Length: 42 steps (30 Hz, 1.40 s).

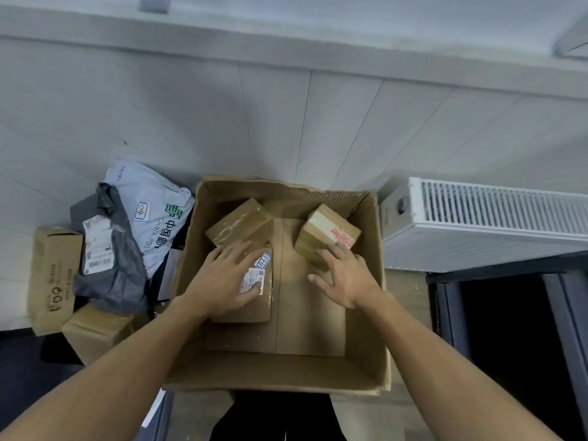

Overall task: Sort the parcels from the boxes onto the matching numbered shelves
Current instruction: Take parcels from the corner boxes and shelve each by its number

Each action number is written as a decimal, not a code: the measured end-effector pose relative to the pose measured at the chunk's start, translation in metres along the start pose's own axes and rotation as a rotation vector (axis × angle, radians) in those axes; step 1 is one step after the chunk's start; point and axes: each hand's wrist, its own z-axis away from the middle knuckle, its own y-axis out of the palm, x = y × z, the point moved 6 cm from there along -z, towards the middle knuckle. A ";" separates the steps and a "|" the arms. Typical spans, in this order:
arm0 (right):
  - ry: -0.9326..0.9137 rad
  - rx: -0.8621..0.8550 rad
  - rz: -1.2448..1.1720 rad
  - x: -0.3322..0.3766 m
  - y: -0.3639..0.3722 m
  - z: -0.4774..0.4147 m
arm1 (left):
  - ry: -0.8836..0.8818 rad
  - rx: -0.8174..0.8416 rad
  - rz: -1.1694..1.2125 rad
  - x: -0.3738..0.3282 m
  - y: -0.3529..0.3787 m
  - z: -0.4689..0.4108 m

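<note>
Pale plank floor (318,122), white radiator (496,214).

Parcel-sorting room; labelled courier bags (140,198), cartons (54,275) heaped beside big open box (369,329); white radiator (496,214).

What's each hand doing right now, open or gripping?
Left hand: open, resting flat on the parcel labelled 02.
Right hand: open, touching the red-printed parcel.

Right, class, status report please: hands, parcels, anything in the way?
Both hands open, down in the box. Left hand flat on the 02 parcel; right hand touching the red-print parcel. Third parcel behind left hand, nothing blocking.
</note>
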 end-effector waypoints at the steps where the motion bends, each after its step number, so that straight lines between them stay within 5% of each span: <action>1: 0.007 0.015 -0.001 -0.007 0.010 -0.009 | -0.002 0.012 -0.004 0.005 0.010 -0.006; 12: 0.095 -0.119 0.019 -0.068 0.078 -0.107 | -0.144 -0.008 -0.175 0.087 0.117 -0.067; 21: 0.027 -0.442 0.196 -0.031 0.121 -0.076 | -0.142 -0.103 -0.156 0.055 0.147 -0.041; 26: -0.136 -0.268 0.207 0.007 0.163 -0.052 | -0.021 -0.095 -0.242 0.035 0.158 -0.027; 32: 0.172 0.210 -0.013 -0.022 0.221 -0.041 | 0.121 -0.075 -0.238 0.014 0.168 -0.024; 38: 0.382 0.051 -0.103 -0.060 0.208 -0.031 | -0.023 -0.244 -0.221 0.020 0.140 -0.024; 42: 0.468 0.014 -0.132 -0.079 0.213 -0.035 | -0.180 -0.150 -0.144 0.044 0.148 -0.028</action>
